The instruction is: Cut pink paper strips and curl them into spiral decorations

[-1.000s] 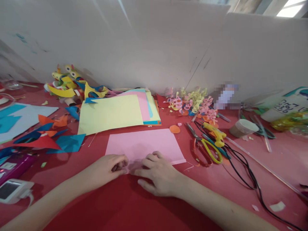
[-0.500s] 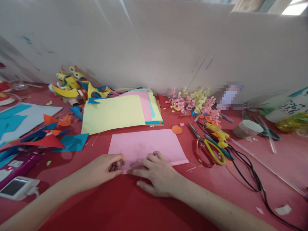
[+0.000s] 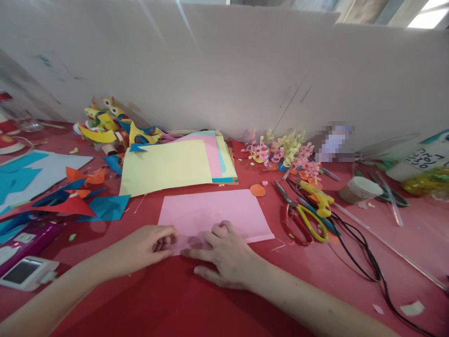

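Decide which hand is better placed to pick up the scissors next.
Probably the right hand: it is nearer the scissors, which lie right of the pink paper; the left hand is farther.

The sheet (image 3: pixel 213 208) (scissors (image 3: pixel 290 203) to its right) lies before the paper stack (image 3: pixel 166 166)

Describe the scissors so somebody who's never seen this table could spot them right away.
On the red table, find the pink sheet in the middle. Just to its right, beside a yellow gun-shaped tool, lie the scissors, grey blades pointing away from the person. What sets them apart is their two looped handles, one red, one yellow.
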### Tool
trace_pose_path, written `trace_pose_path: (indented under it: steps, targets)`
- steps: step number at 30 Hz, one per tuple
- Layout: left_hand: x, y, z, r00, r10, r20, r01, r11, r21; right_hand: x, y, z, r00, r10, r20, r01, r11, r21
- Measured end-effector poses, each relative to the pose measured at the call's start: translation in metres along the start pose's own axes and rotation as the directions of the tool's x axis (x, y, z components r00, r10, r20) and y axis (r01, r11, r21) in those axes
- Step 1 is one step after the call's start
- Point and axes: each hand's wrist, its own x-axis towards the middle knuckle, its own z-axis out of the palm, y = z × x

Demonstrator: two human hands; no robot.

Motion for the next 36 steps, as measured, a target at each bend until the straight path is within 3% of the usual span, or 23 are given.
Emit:
trace_pose_path:
  steps: [12,20,30,36]
  targets:
    - [-0.006,-0.006,-0.002,1.000,-0.007,0.011,0.007,1.000,0.002,0.003,-0.001,0.000,0.998,0.030,0.056,-0.028,0.999,-0.045]
    - [-0.010,-0.011,-0.016,0.997,-0.001,0.073,0.007,0.997,-0.075,0.002,-0.001,0.001,0.998,0.038,0.045,-0.035,0.998,-0.050]
    - [-0.009,0.002,-0.016,0.995,-0.081,0.065,0.078,0.995,0.058,0.001,-0.002,0.004,0.998,0.054,0.044,-0.052,0.998,-0.045]
    - [-0.012,-0.004,-0.015,1.000,-0.001,-0.028,0.006,0.983,0.181,0.001,-0.002,0.003,0.998,0.050,0.038,-0.048,0.998,-0.047]
